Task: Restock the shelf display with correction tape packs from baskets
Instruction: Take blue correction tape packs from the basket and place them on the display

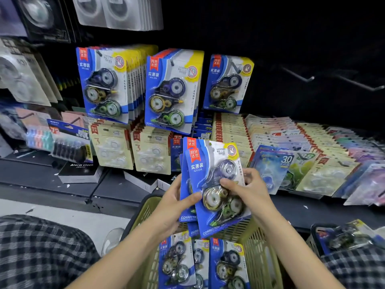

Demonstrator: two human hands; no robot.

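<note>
Three stacks of correction tape packs (169,90) hang on the shelf (50,176). Both hands hold a small bunch of packs (216,188) above the green basket (260,245): left hand (177,202) fingers curled behind, right hand (249,189) fingers pinching the front pack.

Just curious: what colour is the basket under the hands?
Yellowish olive green basket, seen in the head view.
</note>
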